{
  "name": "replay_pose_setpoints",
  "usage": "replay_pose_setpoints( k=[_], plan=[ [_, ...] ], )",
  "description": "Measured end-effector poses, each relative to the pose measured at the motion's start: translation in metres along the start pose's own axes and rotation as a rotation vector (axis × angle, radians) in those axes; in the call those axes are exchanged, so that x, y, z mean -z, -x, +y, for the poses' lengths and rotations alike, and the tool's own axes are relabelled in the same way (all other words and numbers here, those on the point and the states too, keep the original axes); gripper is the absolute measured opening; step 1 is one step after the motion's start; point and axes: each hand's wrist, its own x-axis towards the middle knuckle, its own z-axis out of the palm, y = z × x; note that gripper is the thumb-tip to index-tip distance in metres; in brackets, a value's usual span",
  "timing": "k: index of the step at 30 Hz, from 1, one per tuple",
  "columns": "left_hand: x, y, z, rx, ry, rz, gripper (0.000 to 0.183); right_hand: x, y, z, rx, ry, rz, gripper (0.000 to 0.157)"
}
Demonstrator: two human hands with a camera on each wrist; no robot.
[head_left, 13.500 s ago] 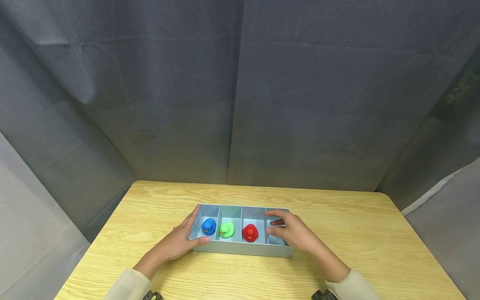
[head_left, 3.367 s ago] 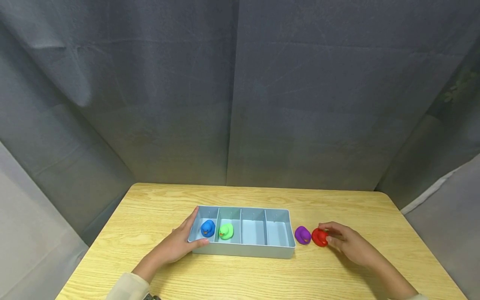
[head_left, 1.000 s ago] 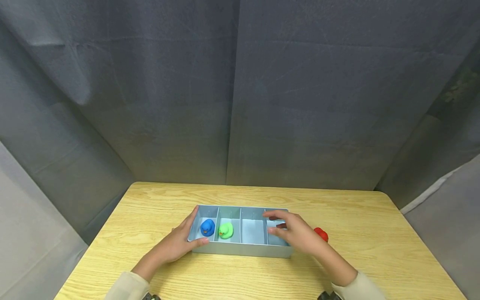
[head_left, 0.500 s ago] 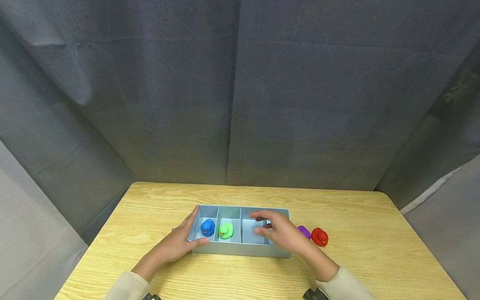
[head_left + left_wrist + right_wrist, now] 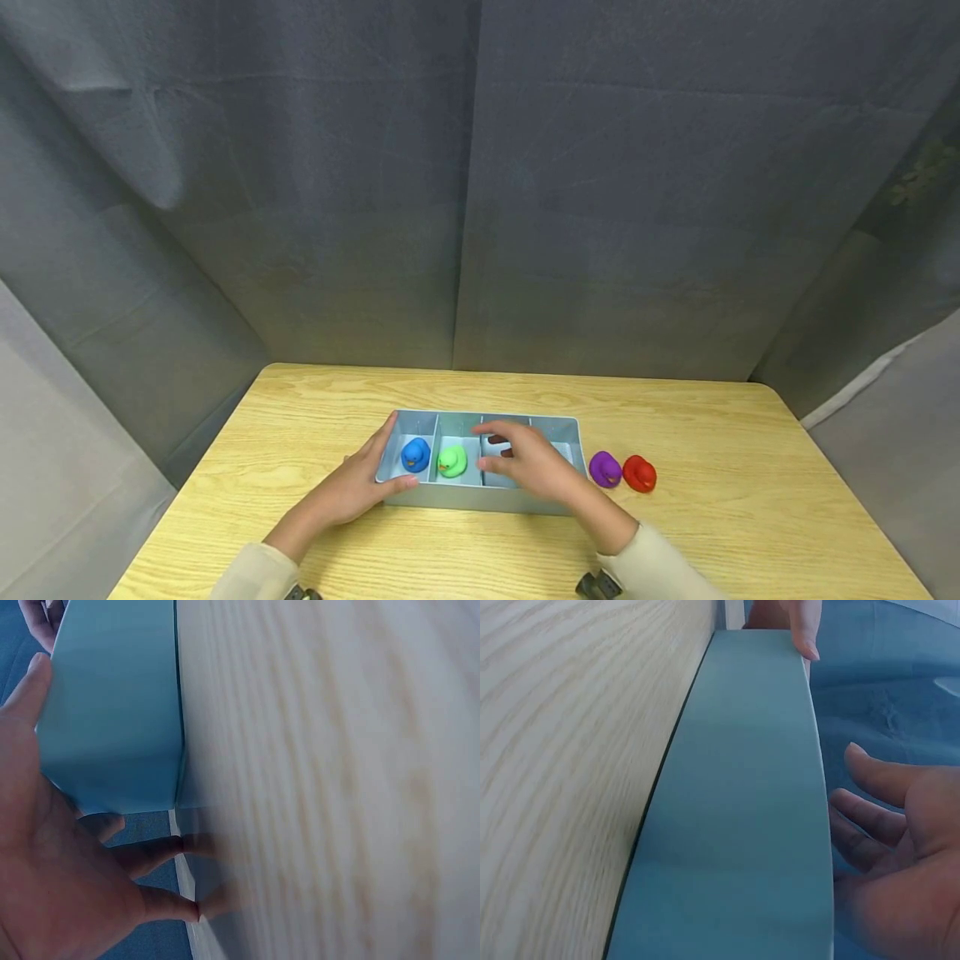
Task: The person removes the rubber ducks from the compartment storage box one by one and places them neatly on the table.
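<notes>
Four toy ducks lie in and beside a pale blue divided box (image 5: 480, 498) on a wood-grained table (image 5: 690, 425). The blue duck (image 5: 416, 455) sits in the leftmost compartment (image 5: 414, 425), and the green duck (image 5: 452, 461), its orange beak turned left, in the second compartment (image 5: 459, 425). Right of the box, on the table, the purple duck (image 5: 605, 469) stands nearer the box with the red duck (image 5: 640, 473) just beside it. The left hand (image 5: 352, 487) grips the box's left end, thumb along the front rim. The right hand (image 5: 528, 462) hovers over the middle of the box, thumb and fingers wide apart and holding nothing, their tips near the green duck. Dark gray cloth (image 5: 600, 208) hangs behind the table.
</notes>
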Motion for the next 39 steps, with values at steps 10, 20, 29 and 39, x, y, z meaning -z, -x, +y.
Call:
replay_pose_setpoints(
  k=[10, 20, 29, 39],
  plan=[
    [0.001, 0.001, 0.002, -0.007, 0.001, 0.000, 0.105, -0.018, -0.011, -0.003, -0.017, 0.054, 0.018, 0.045],
    [0.001, 0.001, 0.001, 0.001, 0.004, -0.004, 0.105, -0.033, -0.019, -0.004, -0.063, 0.109, 0.056, 0.046],
    [0.001, 0.001, 0.000, -0.004, 0.005, -0.007, 0.106, -0.049, -0.027, -0.004, -0.089, 0.196, 0.095, 0.042],
    [0.001, 0.000, 0.000, 0.000, 0.004, -0.012, 0.106, -0.060, -0.030, -0.006, -0.120, 0.360, 0.187, 0.032]
  ],
)
